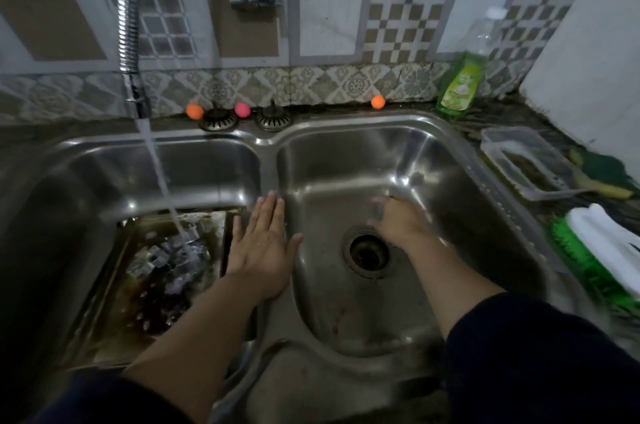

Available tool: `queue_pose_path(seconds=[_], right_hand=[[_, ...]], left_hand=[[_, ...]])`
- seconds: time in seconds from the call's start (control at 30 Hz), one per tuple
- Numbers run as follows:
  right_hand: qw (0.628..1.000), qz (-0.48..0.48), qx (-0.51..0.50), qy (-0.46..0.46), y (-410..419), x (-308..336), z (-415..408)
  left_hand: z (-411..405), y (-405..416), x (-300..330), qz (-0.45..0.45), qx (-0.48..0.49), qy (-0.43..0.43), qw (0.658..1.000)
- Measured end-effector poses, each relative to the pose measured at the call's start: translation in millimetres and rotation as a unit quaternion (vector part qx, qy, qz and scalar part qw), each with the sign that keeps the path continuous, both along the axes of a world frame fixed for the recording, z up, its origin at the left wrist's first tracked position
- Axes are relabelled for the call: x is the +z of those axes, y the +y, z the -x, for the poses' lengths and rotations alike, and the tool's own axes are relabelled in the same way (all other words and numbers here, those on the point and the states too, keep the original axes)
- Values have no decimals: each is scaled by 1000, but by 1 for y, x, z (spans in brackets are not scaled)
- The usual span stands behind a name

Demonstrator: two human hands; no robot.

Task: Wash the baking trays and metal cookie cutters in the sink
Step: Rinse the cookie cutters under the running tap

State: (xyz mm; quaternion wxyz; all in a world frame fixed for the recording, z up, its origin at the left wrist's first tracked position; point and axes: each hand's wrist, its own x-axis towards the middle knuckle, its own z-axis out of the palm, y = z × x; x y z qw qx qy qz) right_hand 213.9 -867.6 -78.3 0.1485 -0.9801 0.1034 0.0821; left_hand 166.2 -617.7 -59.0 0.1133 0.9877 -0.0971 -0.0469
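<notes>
Hands reach into a stainless steel double sink (270,143) from the bottom of the view, both forearms bare below dark sleeves. The left hand (263,243) lies flat with fingers straight and together, palm down on the divider between the two basins, holding nothing. The right hand (398,219) is down inside the right basin, just above the round drain (369,250); it is blurred, so whether it grips anything cannot be told.

Just left of the left hand, a baking tray (104,312) sits in the left basin, tilted, with dark greasy water inside. Shiny metal cookie cutters (166,254) lie in the tray. A stream of water falls onto them from a flexible metal faucet hose (129,25) hanging at upper left.

Along the back rim of the sink sit two sink strainers (218,120), an orange ball (195,111), a pink ball (242,109) and another orange ball further right. On the tabletop at back right stands a bottle of green dish soap (459,87). Nearer on the right lie a clear plastic container (530,164) and a green and white scrub brush (602,250).
</notes>
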Motion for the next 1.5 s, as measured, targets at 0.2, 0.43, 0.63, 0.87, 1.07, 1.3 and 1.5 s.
queue_pose_path(seconds=[0.2, 0.43, 0.63, 0.87, 1.07, 1.3, 1.5], right_hand=[[980, -52, 138, -137, 112, 61, 16], [959, -57, 259, -96, 235, 56, 41], [963, -24, 264, 40, 292, 10, 48], [983, -157, 93, -12, 314, 11, 44], [916, -397, -41, 48, 308, 38, 39], [859, -503, -92, 13, 297, 45, 42], [797, -587, -140, 23, 299, 50, 39]], left_hand=[[4, 27, 13, 34, -56, -14, 998], [21, 128, 8, -31, 2, 42, 999], [26, 176, -12, 1, 31, 136, 990], [19, 187, -16, 179, 100, 124, 971], [12, 165, 11, 534, 209, 193, 796], [4, 159, 29, 689, 221, 254, 642], [-2, 160, 29, 694, 225, 258, 634]])
